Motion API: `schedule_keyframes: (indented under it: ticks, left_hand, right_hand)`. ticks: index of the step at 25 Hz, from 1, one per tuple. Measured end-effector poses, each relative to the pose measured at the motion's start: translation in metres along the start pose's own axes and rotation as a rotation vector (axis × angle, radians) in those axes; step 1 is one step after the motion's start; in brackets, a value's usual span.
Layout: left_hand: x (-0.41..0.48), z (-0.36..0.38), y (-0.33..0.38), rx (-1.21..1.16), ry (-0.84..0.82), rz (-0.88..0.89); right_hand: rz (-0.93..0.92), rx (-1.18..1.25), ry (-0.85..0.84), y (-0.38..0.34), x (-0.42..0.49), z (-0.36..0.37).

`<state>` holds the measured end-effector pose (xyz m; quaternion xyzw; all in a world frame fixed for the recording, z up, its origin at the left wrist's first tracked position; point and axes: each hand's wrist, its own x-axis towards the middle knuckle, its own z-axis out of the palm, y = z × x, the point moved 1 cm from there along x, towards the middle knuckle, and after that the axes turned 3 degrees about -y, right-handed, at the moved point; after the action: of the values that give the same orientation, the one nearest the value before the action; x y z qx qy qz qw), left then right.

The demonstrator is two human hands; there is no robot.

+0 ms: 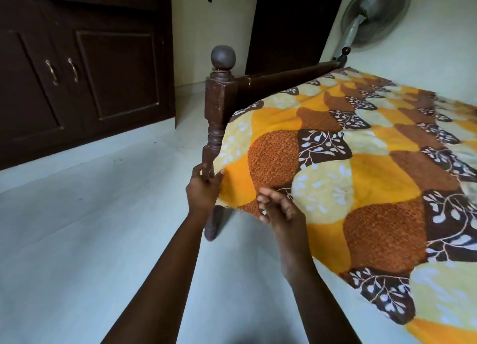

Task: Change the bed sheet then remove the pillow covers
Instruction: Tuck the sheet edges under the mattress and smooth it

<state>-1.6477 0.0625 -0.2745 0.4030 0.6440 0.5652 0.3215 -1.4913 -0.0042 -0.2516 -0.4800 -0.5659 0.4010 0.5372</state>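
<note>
Left grip (202,189) is clamped round the lower bedpost (219,103), fingers on its far side, thumb touching the corner edge of the bed sheet (361,176); whether cloth is also pinched cannot be told. Right grip (284,214) is held just right of the left grip, over the sheet's corner, fingers loosely curled and blurred; whether anything is held cannot be told. The sheet (orange, yellow, brown leaf print) is spread flat over the bed, running right of and beyond both grips, with its near edge hanging over the bed side below the right grip. The post's round knob (223,57) is seen above the left grip, with the footboard (284,80) running off to its right. Pale floor (77,227) lies left of and below the grips. Dark cupboard doors (90,73) are seen far upper left, and a wall fan (376,16) far upper right.
</note>
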Motion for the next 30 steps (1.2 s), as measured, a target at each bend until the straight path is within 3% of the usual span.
schedule_keyframes:
  ticks: [3,7,11,18,24,30]
  left_hand:
    - [-0.029,0.013,0.004,-0.117,0.024,-0.013]
    - [-0.040,0.029,0.006,-0.285,0.087,0.007]
    - [-0.038,0.032,0.016,-0.352,0.155,0.050]
    - [0.006,0.038,0.003,-0.264,0.054,0.011]
    - [0.015,0.049,-0.006,-0.112,0.120,0.069]
    - [0.012,0.053,-0.016,-0.147,0.185,0.119]
  right_hand:
    - [0.151,0.340,0.202,0.009,-0.022,-0.019]
    - [0.236,0.782,0.319,0.007,-0.036,-0.030]
    - [0.274,1.049,0.396,0.010,-0.026,-0.033]
    - [0.259,1.230,0.486,0.017,-0.017,-0.012]
    - [0.233,1.356,0.543,0.028,-0.011,-0.004]
    - [0.164,1.370,0.430,0.030,-0.007,-0.008]
